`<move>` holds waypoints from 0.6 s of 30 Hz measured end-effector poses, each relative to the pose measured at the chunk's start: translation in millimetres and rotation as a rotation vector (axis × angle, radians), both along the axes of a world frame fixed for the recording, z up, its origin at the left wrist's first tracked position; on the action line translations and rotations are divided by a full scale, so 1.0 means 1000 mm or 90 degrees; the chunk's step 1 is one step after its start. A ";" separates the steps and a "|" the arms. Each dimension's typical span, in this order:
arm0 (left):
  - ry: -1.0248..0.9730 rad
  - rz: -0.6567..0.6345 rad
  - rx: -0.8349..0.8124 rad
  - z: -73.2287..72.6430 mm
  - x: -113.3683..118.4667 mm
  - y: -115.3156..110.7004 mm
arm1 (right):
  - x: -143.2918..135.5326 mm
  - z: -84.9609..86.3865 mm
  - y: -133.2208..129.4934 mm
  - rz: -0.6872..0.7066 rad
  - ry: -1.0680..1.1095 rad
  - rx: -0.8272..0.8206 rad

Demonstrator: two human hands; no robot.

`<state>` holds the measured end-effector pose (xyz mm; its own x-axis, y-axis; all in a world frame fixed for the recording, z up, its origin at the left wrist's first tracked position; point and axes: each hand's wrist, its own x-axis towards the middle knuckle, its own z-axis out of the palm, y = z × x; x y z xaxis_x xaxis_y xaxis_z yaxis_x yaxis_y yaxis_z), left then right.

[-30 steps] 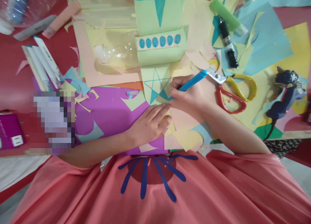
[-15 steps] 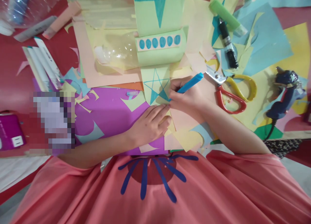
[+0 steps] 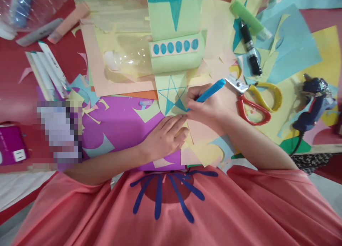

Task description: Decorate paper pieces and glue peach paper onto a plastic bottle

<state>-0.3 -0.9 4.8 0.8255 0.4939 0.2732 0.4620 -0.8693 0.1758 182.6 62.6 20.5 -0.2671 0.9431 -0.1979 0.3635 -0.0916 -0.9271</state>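
Note:
A blue marker [image 3: 210, 92] is pinched in my right hand [image 3: 207, 103], its tip at the lower right point of a star drawn on a pale green paper strip [image 3: 163, 80]. The star's two lower points are coloured blue-green; its upper parts show only outlines. My left hand [image 3: 165, 136] lies flat, fingers stretched, at the strip's lower edge. Just above the star, a clear bottle [image 3: 133, 57] lies on its side, wrapped in a green band [image 3: 177, 62] bearing a row of blue ovals.
Red-and-yellow-handled scissors [image 3: 253, 112] lie right of my right hand, with a black pen [image 3: 250, 48] and green marker [image 3: 249, 18] beyond. White markers [image 3: 50, 73] lie left. A corded dark tool [image 3: 311, 107] sits far right. Paper scraps surround purple paper [image 3: 120, 121].
My right hand and the blue marker have shifted very slightly to the right. My left hand stays in place.

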 end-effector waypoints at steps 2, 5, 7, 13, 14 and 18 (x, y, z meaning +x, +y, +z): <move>0.005 0.000 -0.008 0.000 0.000 0.000 | 0.002 -0.001 0.000 -0.026 0.037 0.011; 0.016 -0.001 -0.026 0.001 0.000 -0.001 | 0.006 -0.007 -0.001 -0.049 0.132 0.024; 0.015 0.000 -0.034 0.002 0.000 -0.001 | 0.009 -0.014 -0.001 -0.052 0.172 0.014; 0.004 -0.008 -0.013 0.002 -0.001 -0.002 | 0.012 -0.025 0.000 -0.073 0.199 0.042; 0.007 -0.011 -0.011 0.002 -0.001 -0.003 | 0.011 -0.023 0.000 -0.076 0.201 0.064; 0.013 -0.018 -0.007 -0.002 -0.003 -0.005 | 0.002 -0.012 -0.001 -0.105 0.178 0.093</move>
